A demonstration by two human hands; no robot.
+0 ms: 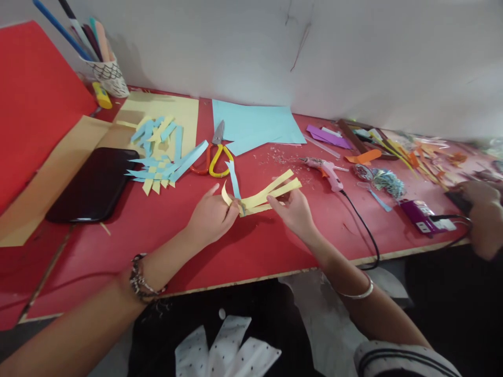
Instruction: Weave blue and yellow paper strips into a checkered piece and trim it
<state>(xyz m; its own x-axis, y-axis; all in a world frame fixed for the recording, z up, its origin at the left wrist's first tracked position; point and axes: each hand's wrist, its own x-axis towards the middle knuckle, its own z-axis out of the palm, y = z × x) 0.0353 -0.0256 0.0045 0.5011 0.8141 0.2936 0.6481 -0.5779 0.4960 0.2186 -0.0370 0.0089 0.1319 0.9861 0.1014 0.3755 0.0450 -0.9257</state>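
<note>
Yellow paper strips [258,199] are held over the red surface [251,251]: the left hand [212,217] pinches their ends beside a blue paper strip [234,180], the right hand [295,212] grips them farther along.

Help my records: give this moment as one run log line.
left hand: gripping yellow strips | right hand: at their free ends | scissors: unheld | glue gun: unheld
</note>
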